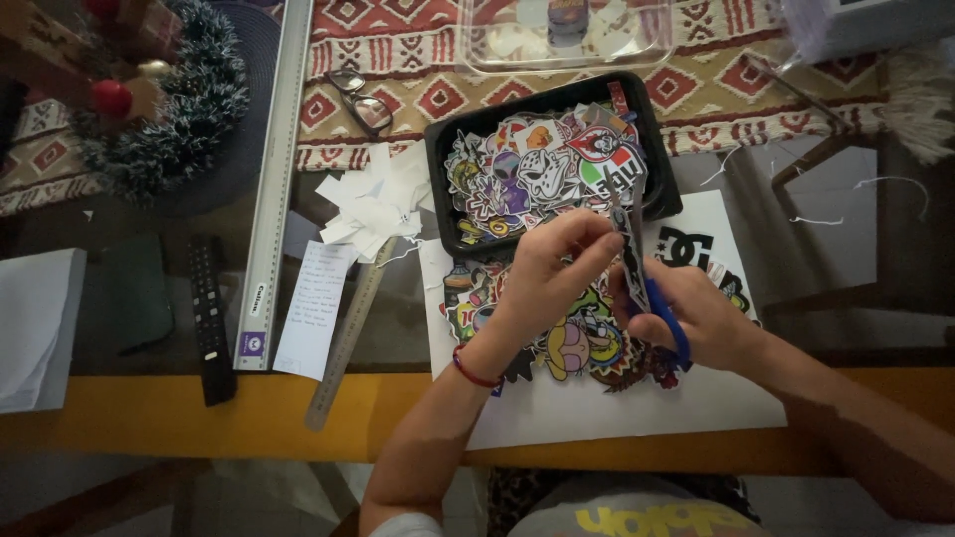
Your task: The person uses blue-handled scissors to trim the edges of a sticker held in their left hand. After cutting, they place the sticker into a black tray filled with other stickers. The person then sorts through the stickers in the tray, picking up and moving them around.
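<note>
Clearly, we see the left hand [545,268] pinching a narrow strip of sticker paper [631,261] between thumb and fingertips, holding it upright above the white sheet [637,403]. Our right hand [696,313] is clenched around blue-handled scissors [657,298], whose blades rise alongside the strip. Both hands hover over a cluster of colourful stickers [577,338] lying on that sheet. Just beyond sits a black tray [665,189] heaped with more cut stickers. Left of it we find white paper scraps [373,207], a metal ruler [348,333], a long aluminium straightedge [274,179], a remote control [209,318] and eyeglasses [360,99] on the worktop [149,413].
</note>
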